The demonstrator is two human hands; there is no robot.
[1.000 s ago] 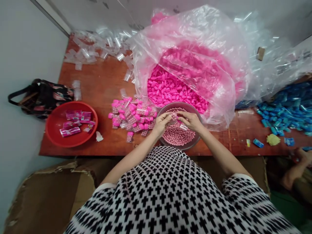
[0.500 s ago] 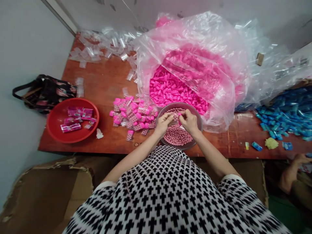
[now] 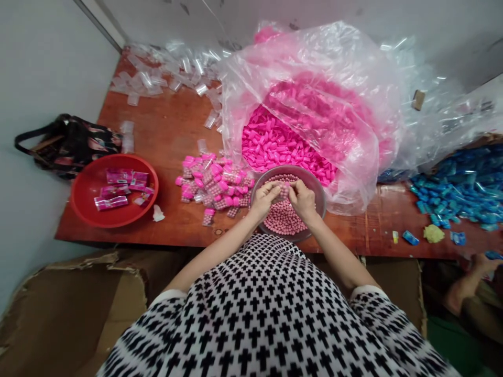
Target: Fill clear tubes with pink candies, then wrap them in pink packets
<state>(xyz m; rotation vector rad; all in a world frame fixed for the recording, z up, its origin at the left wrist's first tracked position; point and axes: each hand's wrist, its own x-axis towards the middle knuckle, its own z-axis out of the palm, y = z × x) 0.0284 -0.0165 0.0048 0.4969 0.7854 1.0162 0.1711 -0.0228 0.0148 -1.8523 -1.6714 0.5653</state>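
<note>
Both hands are over a gray bowl (image 3: 319, 191) that sits at the near edge of the bench (image 3: 168, 131). The bowl is full of small pink balls (image 3: 283, 222). The left hand (image 3: 264, 199) and the right hand (image 3: 302, 200) are close together above the balls. Their fingers are closed on a little tube (image 3: 282, 189), which they hold between them right over the bowl. The tube has pink balls in it.

Just left of the bowl is a pile of filled tubes with pink caps (image 3: 214, 186). Behind the bowl, touching it, is a big clear bag (image 3: 314, 68) full of pink caps (image 3: 275, 144). Far left of the bowl is a red dish (image 3: 84, 212) with shiny pink packets (image 3: 112, 201) in it. Past the dish, a dark handbag (image 3: 66, 144) hangs off the bench edge. Empty clear tubes (image 3: 157, 78) lie at the far left corner. To the right of the bowl is a heap of blue pieces (image 3: 459, 191). Another person's hand (image 3: 481, 262) is at the far right.
</note>
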